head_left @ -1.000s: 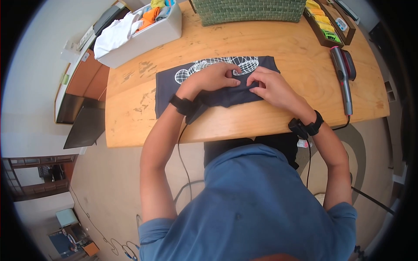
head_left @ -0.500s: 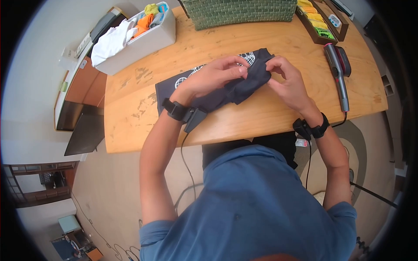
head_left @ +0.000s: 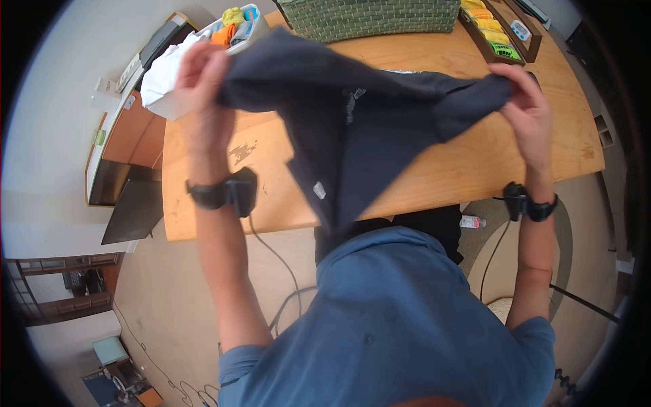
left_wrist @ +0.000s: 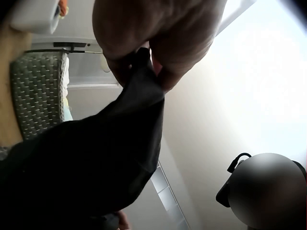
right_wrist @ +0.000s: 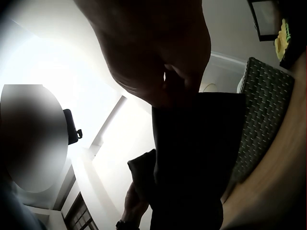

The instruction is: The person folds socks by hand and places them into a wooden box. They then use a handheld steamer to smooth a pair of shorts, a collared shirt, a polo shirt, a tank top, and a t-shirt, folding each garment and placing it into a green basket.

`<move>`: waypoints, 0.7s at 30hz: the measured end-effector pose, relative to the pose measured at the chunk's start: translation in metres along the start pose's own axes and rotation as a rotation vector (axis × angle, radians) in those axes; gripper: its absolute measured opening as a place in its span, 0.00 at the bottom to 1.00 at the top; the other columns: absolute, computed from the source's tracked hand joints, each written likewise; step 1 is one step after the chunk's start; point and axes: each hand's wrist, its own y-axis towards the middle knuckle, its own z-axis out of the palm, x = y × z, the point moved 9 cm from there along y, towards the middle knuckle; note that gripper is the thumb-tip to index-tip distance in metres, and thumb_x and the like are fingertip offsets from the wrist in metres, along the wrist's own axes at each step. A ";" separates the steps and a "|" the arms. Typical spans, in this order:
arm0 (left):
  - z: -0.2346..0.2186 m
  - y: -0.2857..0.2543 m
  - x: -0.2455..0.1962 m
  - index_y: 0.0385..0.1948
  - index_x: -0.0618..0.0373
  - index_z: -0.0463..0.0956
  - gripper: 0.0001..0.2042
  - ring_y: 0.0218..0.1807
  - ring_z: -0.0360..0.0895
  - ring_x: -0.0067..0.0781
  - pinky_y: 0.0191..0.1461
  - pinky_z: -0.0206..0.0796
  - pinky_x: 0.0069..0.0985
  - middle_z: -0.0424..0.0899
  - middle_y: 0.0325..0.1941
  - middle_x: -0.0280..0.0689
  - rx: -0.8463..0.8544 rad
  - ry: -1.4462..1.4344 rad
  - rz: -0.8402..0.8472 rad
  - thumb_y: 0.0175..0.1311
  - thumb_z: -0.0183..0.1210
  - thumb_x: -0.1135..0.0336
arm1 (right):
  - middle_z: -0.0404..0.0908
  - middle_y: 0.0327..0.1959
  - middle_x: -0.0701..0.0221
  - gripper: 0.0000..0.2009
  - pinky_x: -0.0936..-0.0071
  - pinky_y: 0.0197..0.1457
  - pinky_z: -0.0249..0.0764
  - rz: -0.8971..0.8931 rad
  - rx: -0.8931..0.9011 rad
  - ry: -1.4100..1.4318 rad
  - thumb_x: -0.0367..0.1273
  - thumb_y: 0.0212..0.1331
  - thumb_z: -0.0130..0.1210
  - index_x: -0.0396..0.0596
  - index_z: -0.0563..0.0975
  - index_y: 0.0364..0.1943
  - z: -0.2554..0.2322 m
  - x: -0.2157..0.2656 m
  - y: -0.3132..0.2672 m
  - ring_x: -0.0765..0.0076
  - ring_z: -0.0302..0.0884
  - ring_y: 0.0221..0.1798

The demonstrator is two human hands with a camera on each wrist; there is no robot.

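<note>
A dark navy T-shirt [head_left: 380,129] hangs stretched between both hands over the table, its middle drooping to a point near the front edge. A small white label [head_left: 319,190] shows on its lower part, and a bit of pale print is visible at the center. My left hand [head_left: 203,85], blurred, pinches one end of the cloth at the left; the left wrist view shows the cloth [left_wrist: 105,153] gathered between fingers and thumb. At the right, my right hand [head_left: 529,112] grips the other end, with the fabric [right_wrist: 192,153] falling below it in the right wrist view.
A white bin [head_left: 254,30] of clothes stands back left, partly behind the left hand. A green woven basket [head_left: 366,20] sits at the back. Right of it is a brown box [head_left: 485,41] with yellow items. The wooden table's [head_left: 224,220] front edge is close to the body.
The T-shirt has gone from lying folded on the table to being lifted and spread out. My hands have moved far apart, the left to the left, the right to the right.
</note>
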 end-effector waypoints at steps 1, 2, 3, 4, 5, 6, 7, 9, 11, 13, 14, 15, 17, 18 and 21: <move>-0.005 -0.003 -0.022 0.48 0.58 0.75 0.10 0.44 0.82 0.26 0.48 0.76 0.24 0.83 0.44 0.36 -0.031 -0.012 0.063 0.66 0.60 0.75 | 0.73 0.46 0.72 0.17 0.78 0.58 0.72 -0.097 0.029 -0.070 0.16 0.58 0.51 0.41 0.76 0.51 -0.015 0.012 0.000 0.76 0.74 0.51; -0.021 -0.003 -0.037 0.47 0.57 0.75 0.09 0.45 0.82 0.27 0.47 0.77 0.24 0.83 0.44 0.36 -0.068 0.038 0.108 0.67 0.59 0.75 | 0.73 0.49 0.71 0.14 0.77 0.57 0.71 -0.194 0.058 -0.141 0.17 0.60 0.51 0.41 0.76 0.49 -0.032 0.023 -0.002 0.75 0.73 0.52; -0.028 -0.009 -0.056 0.45 0.55 0.75 0.08 0.45 0.83 0.29 0.50 0.77 0.27 0.84 0.43 0.36 -0.126 0.037 0.151 0.67 0.58 0.75 | 0.73 0.50 0.70 0.11 0.77 0.57 0.71 -0.245 0.064 -0.110 0.19 0.61 0.52 0.42 0.76 0.47 -0.055 0.028 -0.004 0.74 0.73 0.53; -0.032 -0.014 -0.071 0.45 0.55 0.76 0.07 0.45 0.83 0.30 0.51 0.78 0.30 0.84 0.42 0.37 -0.139 0.038 0.183 0.68 0.58 0.75 | 0.73 0.51 0.69 0.09 0.76 0.57 0.70 -0.295 0.070 -0.078 0.20 0.62 0.54 0.42 0.76 0.44 -0.076 0.034 -0.005 0.72 0.73 0.54; -0.035 -0.019 -0.084 0.44 0.54 0.76 0.07 0.45 0.83 0.31 0.52 0.78 0.34 0.84 0.42 0.37 -0.152 0.039 0.215 0.68 0.57 0.76 | 0.75 0.54 0.66 0.07 0.73 0.61 0.71 -0.325 0.073 -0.005 0.22 0.64 0.55 0.44 0.76 0.43 -0.092 0.046 -0.005 0.71 0.73 0.57; -0.038 -0.024 -0.096 0.44 0.53 0.75 0.07 0.45 0.83 0.33 0.53 0.78 0.37 0.84 0.42 0.37 -0.165 0.023 0.234 0.68 0.56 0.75 | 0.73 0.59 0.64 0.07 0.69 0.64 0.70 -0.307 -0.006 0.034 0.25 0.63 0.58 0.44 0.75 0.43 -0.122 0.048 -0.007 0.68 0.72 0.61; -0.042 -0.028 -0.106 0.44 0.53 0.75 0.07 0.45 0.83 0.35 0.54 0.78 0.41 0.84 0.42 0.38 -0.177 0.007 0.255 0.69 0.56 0.75 | 0.71 0.63 0.61 0.08 0.66 0.68 0.68 -0.291 -0.085 0.071 0.29 0.63 0.61 0.44 0.75 0.42 -0.144 0.051 -0.009 0.66 0.70 0.65; -0.047 -0.028 -0.109 0.45 0.53 0.75 0.07 0.44 0.83 0.36 0.49 0.78 0.38 0.84 0.42 0.39 -0.164 0.021 0.242 0.69 0.56 0.75 | 0.70 0.64 0.61 0.09 0.66 0.69 0.68 -0.208 -0.174 0.101 0.30 0.63 0.60 0.44 0.75 0.44 -0.171 0.049 0.002 0.67 0.69 0.66; -0.045 -0.030 -0.100 0.44 0.53 0.74 0.07 0.43 0.83 0.32 0.43 0.79 0.28 0.83 0.39 0.38 -0.240 0.068 0.211 0.68 0.58 0.75 | 0.72 0.63 0.64 0.08 0.70 0.69 0.68 -0.138 -0.189 0.093 0.28 0.65 0.56 0.45 0.76 0.46 -0.179 0.030 0.024 0.70 0.70 0.65; -0.055 -0.020 -0.067 0.44 0.56 0.76 0.07 0.37 0.79 0.16 0.37 0.72 0.13 0.82 0.39 0.33 -0.274 0.139 0.143 0.66 0.60 0.76 | 0.76 0.55 0.74 0.08 0.81 0.57 0.73 -0.274 -0.156 -0.082 0.25 0.66 0.50 0.48 0.76 0.45 -0.163 0.004 0.066 0.79 0.76 0.55; -0.061 -0.017 -0.040 0.44 0.56 0.77 0.07 0.34 0.77 0.13 0.34 0.68 0.12 0.82 0.37 0.30 -0.264 0.143 0.073 0.66 0.61 0.75 | 0.76 0.48 0.80 0.08 0.85 0.48 0.71 -0.130 -0.083 0.013 0.24 0.64 0.48 0.50 0.76 0.43 -0.142 -0.024 0.083 0.84 0.74 0.46; -0.078 -0.015 -0.005 0.42 0.55 0.78 0.07 0.31 0.74 0.11 0.31 0.64 0.10 0.81 0.36 0.28 -0.331 0.208 -0.030 0.65 0.63 0.73 | 0.74 0.43 0.82 0.09 0.86 0.44 0.68 -0.057 -0.075 0.019 0.23 0.62 0.48 0.51 0.76 0.40 -0.127 -0.052 0.093 0.86 0.71 0.42; -0.101 -0.015 0.060 0.41 0.54 0.79 0.06 0.31 0.70 0.11 0.33 0.61 0.11 0.80 0.36 0.26 -0.253 0.467 -0.165 0.64 0.64 0.70 | 0.72 0.35 0.82 0.09 0.87 0.37 0.63 -0.031 -0.062 -0.252 0.20 0.58 0.46 0.51 0.74 0.37 -0.107 -0.107 0.108 0.87 0.67 0.36; -0.104 -0.017 0.085 0.41 0.57 0.79 0.08 0.36 0.74 0.16 0.39 0.67 0.16 0.80 0.35 0.27 -0.131 0.543 -0.218 0.63 0.64 0.70 | 0.71 0.37 0.80 0.09 0.85 0.40 0.65 0.073 0.074 -0.307 0.21 0.58 0.47 0.49 0.74 0.39 -0.099 -0.142 0.108 0.84 0.69 0.38; -0.100 -0.033 0.110 0.45 0.60 0.77 0.13 0.44 0.79 0.31 0.50 0.70 0.26 0.82 0.38 0.37 0.061 1.206 -0.098 0.61 0.65 0.69 | 0.74 0.43 0.68 0.11 0.74 0.54 0.72 0.109 0.094 -0.506 0.26 0.60 0.54 0.40 0.71 0.47 -0.089 -0.183 0.078 0.69 0.77 0.49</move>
